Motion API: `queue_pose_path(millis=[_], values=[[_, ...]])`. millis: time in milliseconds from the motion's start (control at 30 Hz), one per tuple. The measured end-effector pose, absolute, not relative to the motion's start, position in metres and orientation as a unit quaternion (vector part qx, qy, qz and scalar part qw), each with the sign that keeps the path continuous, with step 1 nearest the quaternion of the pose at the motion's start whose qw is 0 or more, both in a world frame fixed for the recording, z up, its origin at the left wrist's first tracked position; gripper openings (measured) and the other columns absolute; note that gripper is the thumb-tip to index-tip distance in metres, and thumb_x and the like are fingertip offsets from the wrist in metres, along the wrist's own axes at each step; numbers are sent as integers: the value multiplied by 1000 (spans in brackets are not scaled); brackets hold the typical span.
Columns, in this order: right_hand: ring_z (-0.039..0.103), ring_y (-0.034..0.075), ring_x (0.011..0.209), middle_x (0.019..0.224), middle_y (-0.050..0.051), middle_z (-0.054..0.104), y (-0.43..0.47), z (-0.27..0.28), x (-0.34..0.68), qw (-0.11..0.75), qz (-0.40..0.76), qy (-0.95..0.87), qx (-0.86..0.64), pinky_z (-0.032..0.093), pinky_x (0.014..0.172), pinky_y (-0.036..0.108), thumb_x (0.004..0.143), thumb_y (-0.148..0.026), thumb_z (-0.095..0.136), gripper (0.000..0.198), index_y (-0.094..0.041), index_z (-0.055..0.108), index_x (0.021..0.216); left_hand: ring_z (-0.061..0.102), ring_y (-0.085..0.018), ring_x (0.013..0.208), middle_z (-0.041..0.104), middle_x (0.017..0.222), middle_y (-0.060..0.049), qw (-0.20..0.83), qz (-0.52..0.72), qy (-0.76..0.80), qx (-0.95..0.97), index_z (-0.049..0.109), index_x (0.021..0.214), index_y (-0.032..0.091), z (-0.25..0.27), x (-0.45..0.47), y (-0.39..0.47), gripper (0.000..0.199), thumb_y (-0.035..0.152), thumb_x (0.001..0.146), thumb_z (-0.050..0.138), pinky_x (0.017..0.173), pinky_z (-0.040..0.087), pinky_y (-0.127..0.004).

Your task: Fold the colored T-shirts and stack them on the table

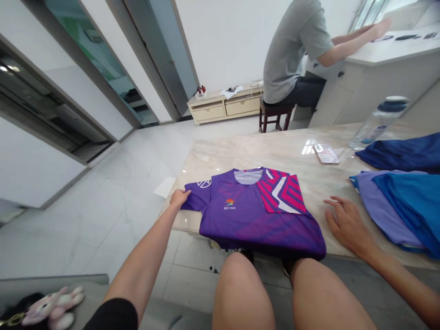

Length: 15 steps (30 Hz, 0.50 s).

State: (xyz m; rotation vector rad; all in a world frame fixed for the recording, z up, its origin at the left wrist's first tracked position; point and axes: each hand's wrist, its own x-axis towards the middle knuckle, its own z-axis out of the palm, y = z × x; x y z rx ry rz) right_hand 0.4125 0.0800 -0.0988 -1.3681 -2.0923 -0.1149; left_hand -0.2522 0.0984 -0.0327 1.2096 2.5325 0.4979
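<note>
A purple T-shirt point(237, 220) with a small orange logo lies front up on the marble-topped table, its lower part hanging over the near edge towards my knees. Its pink-and-white patterned sleeve point(280, 190) is folded in over the chest. My left hand point(180, 198) pinches the cuff of the other sleeve, which is stretched out to the left. Apart from the shirt, on its right side, my right hand point(349, 224) hovers over or rests on the table with fingers spread and nothing in them. Next to it is a pile of lavender and blue clothes point(388, 206).
Behind the clothes stand a clear water bottle point(376, 126) and a phone-like flat object point(326, 154) on the table point(223, 151). Dark blue cloth point(402, 151) lies at the right. Beyond, a person in grey point(292, 50) sits on a stool point(275, 112). A plush toy point(55, 309) lies at lower left.
</note>
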Motion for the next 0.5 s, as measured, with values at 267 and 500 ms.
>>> queue_pose_path(millis=[267, 500], values=[[68, 42, 111, 131, 27, 66, 84, -106, 407, 343, -58, -780, -521, 52, 103, 65, 98, -32, 50, 31, -21, 73, 116, 70, -23, 79, 73, 73, -3, 163, 258, 832, 464, 66, 74, 21, 6, -231, 77, 22, 40, 83, 73, 74, 53, -33], [66, 38, 112, 125, 23, 69, 85, -110, 405, 318, -57, -778, -539, 57, 99, 57, 97, -26, 51, 27, -17, 72, 112, 72, -23, 84, 74, 83, -3, 103, 310, 779, 534, 65, 92, 22, 51, -186, 70, 17, 36, 83, 69, 82, 55, -33]])
